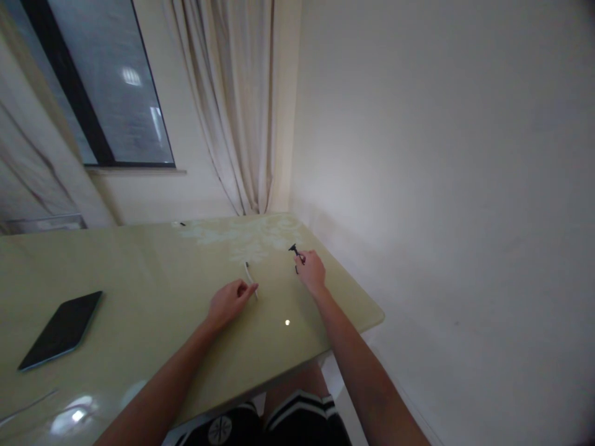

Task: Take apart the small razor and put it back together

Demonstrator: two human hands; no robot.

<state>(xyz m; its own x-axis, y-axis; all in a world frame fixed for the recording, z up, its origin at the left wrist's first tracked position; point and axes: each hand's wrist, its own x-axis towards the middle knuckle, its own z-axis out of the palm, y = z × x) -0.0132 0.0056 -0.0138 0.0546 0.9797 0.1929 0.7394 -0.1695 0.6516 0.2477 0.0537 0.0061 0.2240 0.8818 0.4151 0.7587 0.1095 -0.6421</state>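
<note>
My left hand (229,303) is closed, with thumb and finger pinching a thin white toothbrush (248,271) just above the table. The toothbrush's dark-bristled head points away from me, and its lower end shows below my fingertips. To the right, my right hand (312,271) grips a black razor (293,248) with a T-shaped head that sticks out beyond the fingers, up and to the left. Most of the razor's handle is hidden by the hand. A small dark bit shows under the right fingers; I cannot tell whether it is part of the razor or its reflection.
A glossy pale-green table (153,279) spreads before me, its right edge near the wall. A dark tablet (62,329) lies at the left. At the lower left is a thin cable (28,407). A small dark item (183,223) lies at the far edge, before the curtains (232,105).
</note>
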